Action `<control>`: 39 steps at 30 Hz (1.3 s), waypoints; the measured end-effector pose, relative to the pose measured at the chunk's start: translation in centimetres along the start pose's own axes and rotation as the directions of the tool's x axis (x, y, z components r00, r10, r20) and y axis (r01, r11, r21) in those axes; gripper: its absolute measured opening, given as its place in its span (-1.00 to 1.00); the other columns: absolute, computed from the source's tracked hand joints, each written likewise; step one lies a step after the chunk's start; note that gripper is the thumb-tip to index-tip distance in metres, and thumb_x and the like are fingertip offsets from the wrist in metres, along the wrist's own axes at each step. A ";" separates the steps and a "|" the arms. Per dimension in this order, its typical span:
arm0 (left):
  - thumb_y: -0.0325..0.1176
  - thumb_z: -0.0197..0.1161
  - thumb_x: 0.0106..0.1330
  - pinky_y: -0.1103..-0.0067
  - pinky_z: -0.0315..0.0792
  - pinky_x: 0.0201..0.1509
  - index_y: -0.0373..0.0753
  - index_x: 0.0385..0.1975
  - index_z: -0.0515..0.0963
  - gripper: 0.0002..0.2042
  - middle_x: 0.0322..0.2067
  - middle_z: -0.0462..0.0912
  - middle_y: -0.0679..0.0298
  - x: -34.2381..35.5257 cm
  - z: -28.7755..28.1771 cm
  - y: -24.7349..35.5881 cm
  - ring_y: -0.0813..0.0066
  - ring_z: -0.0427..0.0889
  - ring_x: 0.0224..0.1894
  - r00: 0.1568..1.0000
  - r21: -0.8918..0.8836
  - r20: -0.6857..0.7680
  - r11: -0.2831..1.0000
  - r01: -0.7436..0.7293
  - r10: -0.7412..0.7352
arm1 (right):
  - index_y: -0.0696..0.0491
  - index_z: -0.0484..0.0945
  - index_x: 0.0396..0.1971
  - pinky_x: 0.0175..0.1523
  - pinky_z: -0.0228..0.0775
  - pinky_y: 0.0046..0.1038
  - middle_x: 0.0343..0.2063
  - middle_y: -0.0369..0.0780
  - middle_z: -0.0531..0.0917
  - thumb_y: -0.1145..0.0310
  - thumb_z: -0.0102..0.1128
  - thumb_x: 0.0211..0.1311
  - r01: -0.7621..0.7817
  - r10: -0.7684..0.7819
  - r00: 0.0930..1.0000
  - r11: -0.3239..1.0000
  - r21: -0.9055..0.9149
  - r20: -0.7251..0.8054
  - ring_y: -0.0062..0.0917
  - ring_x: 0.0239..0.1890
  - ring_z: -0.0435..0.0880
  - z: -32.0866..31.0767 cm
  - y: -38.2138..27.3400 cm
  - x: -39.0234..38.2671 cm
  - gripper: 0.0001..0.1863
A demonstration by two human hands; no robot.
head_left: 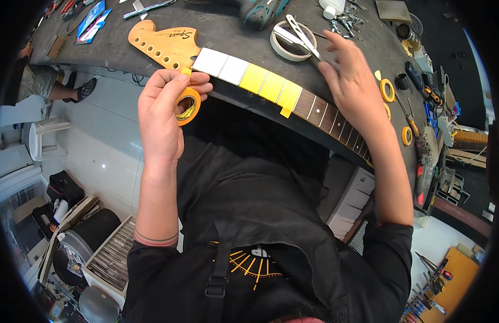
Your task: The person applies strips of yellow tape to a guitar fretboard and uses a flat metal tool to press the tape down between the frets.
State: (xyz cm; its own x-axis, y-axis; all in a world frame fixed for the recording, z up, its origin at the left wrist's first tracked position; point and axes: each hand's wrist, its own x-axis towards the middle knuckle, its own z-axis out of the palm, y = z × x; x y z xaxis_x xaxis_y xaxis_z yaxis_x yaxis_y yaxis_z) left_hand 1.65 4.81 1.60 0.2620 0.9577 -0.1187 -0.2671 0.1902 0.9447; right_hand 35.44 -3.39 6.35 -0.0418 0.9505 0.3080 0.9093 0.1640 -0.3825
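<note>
A guitar neck [306, 102] is placed along the edge of the dark surface [222, 35], from eleven to three o'clock. Its headstock [168, 44] is of pale, glossy wood with round holes; its brown fingerboard [319, 114] is crossed by metal frets and partly covered by flat white strips [211, 61] and yellow strips [272, 88]. At ten o'clock, a ring-shaped tape roll [196, 105] is clamped by the left hand's [166, 102] fingers. At two o'clock, the right hand's [357, 81] fingers are held apart near slim scissors [300, 33]; whether these are touched cannot be told.
</note>
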 end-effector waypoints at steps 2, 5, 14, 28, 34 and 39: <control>-0.33 0.17 0.73 0.38 0.77 0.18 -0.28 -0.02 0.60 -0.84 0.00 0.87 -0.07 -0.1 -0.2 0.1 0.21 0.91 0.02 1.000 0.014 0.001 1.000 0.016 -0.016 | 0.10 0.51 0.40 0.33 0.50 -0.14 0.14 -0.05 0.69 0.24 0.40 0.56 -0.067 0.063 0.998 0.986 -0.154 -0.031 -0.08 0.22 0.66 -1.4 -1.8 -1.9 -0.46; -0.32 0.14 0.74 0.38 0.77 0.18 -0.28 -0.01 0.59 -0.83 0.07 0.83 -0.05 -0.8 0.1 0.0 0.24 0.88 0.08 1.000 -0.014 -0.006 1.000 0.006 -0.006 | 0.10 0.53 0.39 0.32 0.47 -0.14 0.12 -0.07 0.67 0.15 0.51 0.44 -0.120 0.126 0.989 0.990 -0.078 0.076 -0.11 0.20 0.65 -1.7 -5.1 -4.6 -0.36; -0.23 0.07 0.75 0.30 0.73 0.22 -0.30 0.02 0.54 -0.75 0.01 0.75 0.03 -4.5 1.5 -1.1 0.25 0.79 0.08 0.989 -0.088 0.106 0.990 0.114 -0.104 | 0.08 0.69 0.05 0.21 0.43 -0.21 -0.13 -0.22 0.68 0.14 0.63 0.24 0.024 -0.027 1.000 0.982 -0.186 -0.012 -0.28 0.00 0.68 1.7 -6.5 -3.2 -0.51; -0.27 0.06 0.69 0.31 0.66 0.26 -0.29 0.06 0.54 -0.77 0.02 0.74 0.03 -6.4 1.7 -2.8 0.25 0.74 0.09 0.969 -0.147 0.211 0.976 0.159 -0.126 | 0.05 0.63 -0.19 0.34 0.42 -0.18 -0.28 -0.25 0.65 0.18 0.67 0.06 0.222 -0.228 0.973 0.853 -0.473 0.046 -0.35 -0.08 0.70 2.3 -7.2 -1.8 -0.57; -0.30 0.12 0.65 0.31 0.64 0.35 -0.33 0.11 0.53 -0.75 0.06 0.73 0.04 -6.3 1.8 -2.8 0.28 0.73 0.13 0.958 -0.143 0.258 0.976 0.164 -0.123 | 0.03 0.60 -0.22 0.29 0.39 -0.19 -0.27 -0.24 0.65 0.22 0.66 0.02 0.186 -0.210 0.977 0.906 -0.381 -0.024 -0.36 -0.07 0.70 3.9 -8.3 -0.9 -0.58; -0.37 0.19 0.61 0.30 0.62 0.41 -0.33 0.15 0.52 -0.75 0.07 0.72 0.06 -6.2 1.9 -3.0 0.32 0.72 0.17 0.960 -0.119 0.256 0.982 0.149 -0.115 | 0.03 0.60 -0.20 0.26 0.37 -0.19 -0.25 -0.25 0.64 0.23 0.66 0.02 0.182 -0.201 0.979 0.925 -0.333 -0.024 -0.34 -0.06 0.69 4.5 -8.6 -0.6 -0.57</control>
State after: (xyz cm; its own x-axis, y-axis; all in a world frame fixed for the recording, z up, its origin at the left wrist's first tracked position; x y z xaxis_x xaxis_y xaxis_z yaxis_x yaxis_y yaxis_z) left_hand 2.59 -2.09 0.06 0.5193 0.8424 -0.1440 -0.3333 0.3548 0.8735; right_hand 25.73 -4.22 5.49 -0.2138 0.8916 0.3993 0.9716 0.2366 -0.0081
